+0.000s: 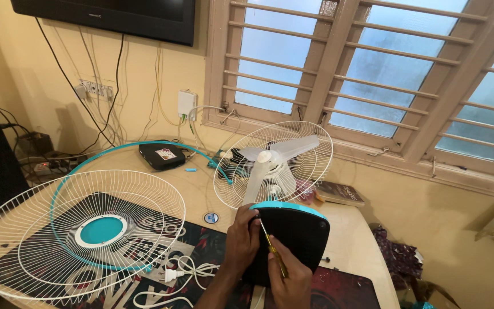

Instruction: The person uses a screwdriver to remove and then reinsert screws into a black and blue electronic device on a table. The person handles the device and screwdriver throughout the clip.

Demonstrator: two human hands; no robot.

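While left hand (242,237) grips fan base (293,237), right fingers (284,280) clench screwdriver (273,249), tip up-left.

left hand (241,243): bare, no ring or glove | right hand (290,280): bare | forearms: unsleeved, no watch

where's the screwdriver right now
In the head view, low and right of centre: the right hand holds the yellow-handled screwdriver against the fan's black base, beside the left hand.
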